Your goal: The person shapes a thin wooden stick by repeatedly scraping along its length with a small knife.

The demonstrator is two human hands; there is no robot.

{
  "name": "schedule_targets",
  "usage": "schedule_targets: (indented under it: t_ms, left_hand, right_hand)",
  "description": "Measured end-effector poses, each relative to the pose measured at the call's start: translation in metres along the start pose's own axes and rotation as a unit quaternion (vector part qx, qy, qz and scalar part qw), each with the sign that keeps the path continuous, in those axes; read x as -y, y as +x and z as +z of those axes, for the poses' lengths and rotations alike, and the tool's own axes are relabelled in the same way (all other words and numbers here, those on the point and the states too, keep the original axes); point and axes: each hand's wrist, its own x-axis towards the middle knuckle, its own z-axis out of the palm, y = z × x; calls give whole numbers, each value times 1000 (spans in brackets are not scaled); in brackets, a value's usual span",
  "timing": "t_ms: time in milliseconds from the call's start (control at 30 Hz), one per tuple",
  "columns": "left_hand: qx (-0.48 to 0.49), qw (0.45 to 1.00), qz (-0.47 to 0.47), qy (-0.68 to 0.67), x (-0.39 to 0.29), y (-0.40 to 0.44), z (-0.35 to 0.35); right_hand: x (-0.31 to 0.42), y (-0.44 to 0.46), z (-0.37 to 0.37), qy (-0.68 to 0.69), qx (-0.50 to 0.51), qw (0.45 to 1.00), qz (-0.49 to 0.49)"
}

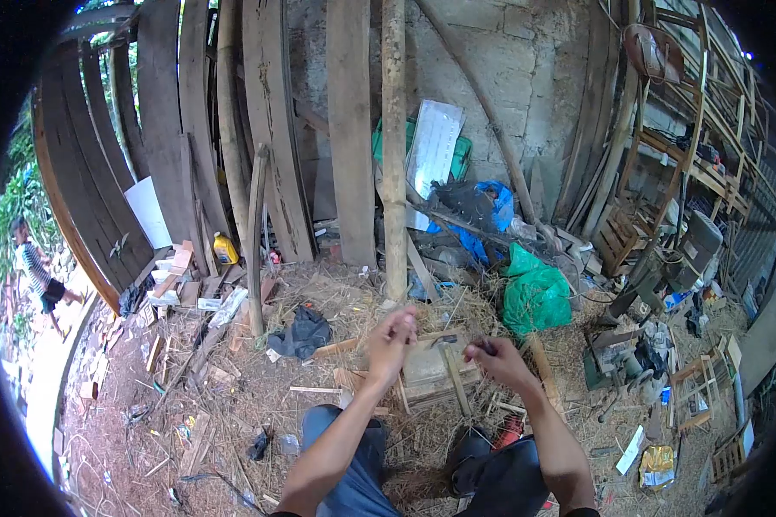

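My left hand (pixel 391 343) is raised in front of me with its fingers curled together; what it holds, if anything, is too small to name. To its right, my right hand (pixel 500 360) is closed on a small dark object (pixel 489 346) that I cannot make out. Below and between the hands lies a pale flat block (pixel 431 364) on the straw-covered ground, with a narrow wooden strip (pixel 455 379) across its right part. Both hands are above the ground, apart from each other.
A green plastic bag (pixel 536 297) lies beyond my right hand. A black bag (pixel 302 333) is at the left. A bamboo post (pixel 394 155) stands ahead. Wooden shelving (pixel 690 164) is at the right. Another person (pixel 36 267) is outside at the far left.
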Motion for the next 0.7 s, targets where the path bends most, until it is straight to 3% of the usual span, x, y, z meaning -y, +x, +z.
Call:
schedule_targets:
  t_ms: [33, 67, 133, 333, 467, 500, 567, 600, 667, 700]
  left_hand:
    - [45, 998, -14, 43, 6, -1, -2]
    - [46, 998, -13, 43, 11, -6, 0]
    - [176, 971, -59, 148, 7, -18, 17]
    - [260, 937, -130, 194, 12, -31, 35]
    - [254, 945, -187, 87, 16, -32, 33]
    - [240, 943, -230, 6, 15, -34, 33]
    - [210, 927, -299, -85, 8, -31, 34]
    - [211, 925, -303, -85, 8, -31, 34]
    - [166, 916, -328, -161, 7, -26, 33]
    - [168, 915, -329, -161, 8, -27, 33]
  right_hand:
    - [-5, 5, 4, 84, -44, 993, -69]
    - [-8, 5, 3, 84, -45, 993, -70]
    - [8, -1, 0, 161, -83, 983, -26]
    - [1, 5, 2, 241, -103, 965, -21]
    - [-13, 8, -8, 242, -179, 954, 5]
    - [-21, 9, -7, 242, -181, 953, 9]
    - [-33, 17, -5, -7, -237, 958, -163]
    - [-29, 11, -2, -6, -238, 958, -158]
    - [-8, 3, 6, -326, -175, 926, -73]
    - [-12, 3, 10, -328, -173, 922, -108]
